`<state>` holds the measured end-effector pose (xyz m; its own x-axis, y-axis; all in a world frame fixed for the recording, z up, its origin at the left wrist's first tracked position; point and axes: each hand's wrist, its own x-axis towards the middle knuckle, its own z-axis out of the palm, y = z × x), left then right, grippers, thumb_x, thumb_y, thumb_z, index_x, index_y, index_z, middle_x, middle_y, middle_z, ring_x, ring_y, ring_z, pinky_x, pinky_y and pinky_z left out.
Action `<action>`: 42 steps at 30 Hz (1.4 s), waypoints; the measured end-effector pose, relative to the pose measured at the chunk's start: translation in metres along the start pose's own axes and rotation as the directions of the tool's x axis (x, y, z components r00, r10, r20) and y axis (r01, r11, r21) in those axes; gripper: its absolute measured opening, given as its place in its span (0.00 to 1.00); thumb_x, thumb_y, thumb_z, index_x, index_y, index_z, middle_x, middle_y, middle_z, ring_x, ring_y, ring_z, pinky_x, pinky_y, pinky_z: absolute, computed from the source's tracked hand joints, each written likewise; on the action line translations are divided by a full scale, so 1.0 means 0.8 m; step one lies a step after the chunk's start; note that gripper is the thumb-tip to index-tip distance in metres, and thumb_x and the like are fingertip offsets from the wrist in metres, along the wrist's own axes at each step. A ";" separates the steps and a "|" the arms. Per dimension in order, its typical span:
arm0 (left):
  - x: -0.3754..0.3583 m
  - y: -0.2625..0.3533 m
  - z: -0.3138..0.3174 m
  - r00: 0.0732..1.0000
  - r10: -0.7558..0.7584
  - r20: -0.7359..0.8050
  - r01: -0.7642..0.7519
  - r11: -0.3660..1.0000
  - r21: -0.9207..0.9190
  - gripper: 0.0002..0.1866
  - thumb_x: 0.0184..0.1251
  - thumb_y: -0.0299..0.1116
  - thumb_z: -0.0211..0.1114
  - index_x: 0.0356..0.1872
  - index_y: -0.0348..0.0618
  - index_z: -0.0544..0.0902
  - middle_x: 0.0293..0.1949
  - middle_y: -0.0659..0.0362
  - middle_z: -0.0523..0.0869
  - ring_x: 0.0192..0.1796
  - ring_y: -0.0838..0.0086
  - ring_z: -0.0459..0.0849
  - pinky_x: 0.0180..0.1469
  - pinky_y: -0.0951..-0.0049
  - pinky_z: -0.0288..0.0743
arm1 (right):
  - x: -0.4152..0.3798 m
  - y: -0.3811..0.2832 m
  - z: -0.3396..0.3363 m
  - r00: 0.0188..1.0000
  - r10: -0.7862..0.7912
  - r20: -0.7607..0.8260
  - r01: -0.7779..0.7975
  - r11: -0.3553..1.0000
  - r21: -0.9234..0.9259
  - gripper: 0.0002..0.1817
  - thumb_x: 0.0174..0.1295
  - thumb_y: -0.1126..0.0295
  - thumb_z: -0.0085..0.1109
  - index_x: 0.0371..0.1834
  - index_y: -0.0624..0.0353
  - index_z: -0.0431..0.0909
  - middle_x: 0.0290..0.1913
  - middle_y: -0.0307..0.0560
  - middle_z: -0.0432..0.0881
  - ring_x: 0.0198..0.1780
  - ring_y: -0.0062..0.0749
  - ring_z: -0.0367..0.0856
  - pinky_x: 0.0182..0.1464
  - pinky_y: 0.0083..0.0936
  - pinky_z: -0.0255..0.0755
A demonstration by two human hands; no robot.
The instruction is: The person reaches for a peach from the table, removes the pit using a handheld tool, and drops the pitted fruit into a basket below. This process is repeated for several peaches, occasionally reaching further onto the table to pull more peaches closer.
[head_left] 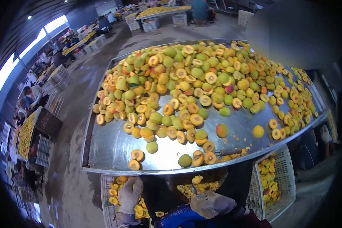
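Head view. A large metal sorting table [114, 148] carries a heap of peaches [201, 72], whole ones mixed with cut halves; the heap is far too dense to count, well over a hundred pieces. The near strip of the table is mostly bare, with about a dozen stragglers, among them one whole green peach [185, 160] and one halved peach [137, 154] near the front rim. One knife-like tool [228, 152] lies on the table just beside the front edge.

Below the rim stand two white plastic crates: the left crate [105, 197] holds yellow halves, and the right crate [283, 178] holds peaches, partly filled. Between them a round basin [201, 186] contains small yellow pieces.

Two gloved hands show at the bottom. The left hand [130, 194] hangs over the left crate, fingers curled loosely; whether it grips anything cannot be told. The right hand [211, 204] is closed around a small metal tool [195, 191] pointing toward the basin.

Judged from this layout, processing is at an early-to-middle stage: some fruit is already halved and crated, while most of the heap remains on the table. Other people work at similar tables [159, 10] in the background.
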<state>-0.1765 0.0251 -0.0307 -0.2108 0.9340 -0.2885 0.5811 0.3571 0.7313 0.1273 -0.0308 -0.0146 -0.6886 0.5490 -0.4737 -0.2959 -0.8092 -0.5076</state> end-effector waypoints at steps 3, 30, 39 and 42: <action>0.029 -0.058 -0.021 0.705 0.707 -0.062 -0.418 0.484 0.769 0.15 0.59 0.43 0.68 0.36 0.41 0.86 0.36 0.56 0.87 0.47 0.62 0.82 0.49 0.64 0.74 | 0.018 0.006 -0.001 0.996 -0.079 -0.048 0.071 0.984 -0.162 0.10 0.63 0.64 0.63 0.39 0.58 0.79 0.27 0.34 0.77 0.27 0.17 0.74 0.29 0.15 0.66; -0.017 0.081 0.107 0.873 0.409 0.267 0.050 0.468 -0.882 0.37 0.74 0.56 0.52 0.66 0.28 0.64 0.48 0.46 0.79 0.48 0.62 0.81 0.52 0.66 0.78 | 0.038 -0.049 0.063 0.952 -0.157 -0.263 -0.135 0.557 -0.819 0.14 0.66 0.57 0.45 0.35 0.56 0.74 0.20 0.43 0.76 0.26 0.35 0.80 0.34 0.32 0.76; -0.049 0.106 0.113 0.923 0.342 0.176 -0.039 0.538 -0.842 0.36 0.75 0.55 0.50 0.63 0.26 0.68 0.51 0.46 0.79 0.50 0.62 0.82 0.55 0.65 0.77 | 0.032 0.001 0.037 0.848 -0.528 0.034 0.134 0.153 -0.979 0.09 0.65 0.63 0.55 0.43 0.54 0.76 0.37 0.46 0.79 0.37 0.36 0.82 0.35 0.31 0.78; -0.056 0.097 0.117 0.894 0.409 0.186 -0.015 0.443 -0.897 0.33 0.76 0.52 0.49 0.62 0.26 0.70 0.51 0.46 0.80 0.51 0.63 0.82 0.54 0.65 0.77 | 0.026 -0.014 0.043 0.890 -0.444 -0.099 0.139 0.473 -0.870 0.10 0.66 0.63 0.56 0.42 0.57 0.76 0.30 0.43 0.79 0.30 0.31 0.82 0.30 0.26 0.77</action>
<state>-0.0482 0.0099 -0.0186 0.1956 0.9779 -0.0743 -0.4444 0.1559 0.8822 0.0935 -0.0172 0.0061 -0.4161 0.8690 -0.2679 0.3408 -0.1241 -0.9319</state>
